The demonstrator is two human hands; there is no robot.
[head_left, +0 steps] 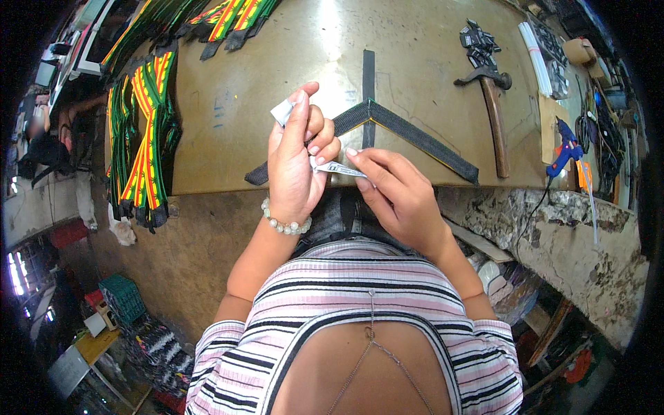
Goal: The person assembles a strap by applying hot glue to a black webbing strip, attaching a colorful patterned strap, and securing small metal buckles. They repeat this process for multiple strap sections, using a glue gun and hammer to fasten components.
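A narrow white printed label strip (337, 168) stretches between my two hands at the table's near edge. My left hand (299, 149) is closed round one part of it, and a white end (282, 111) sticks out by the thumb. With thumb and fingertips, my right hand (401, 190) pinches the other end. Just beyond my hands lies a black webbing strap (423, 142) bent into a wide V, with yellow stitching along its inner edge. A straight black strip (369, 76) runs through the point of the V.
Bundles of red, yellow and green straps (149, 131) hang over the table's left edge; more lie farther back. On the right are a hammer (493, 121), a pile of small dark buckles (478, 43) and a blue glue gun (566, 149) with a cord. The table (277, 62) is brownish.
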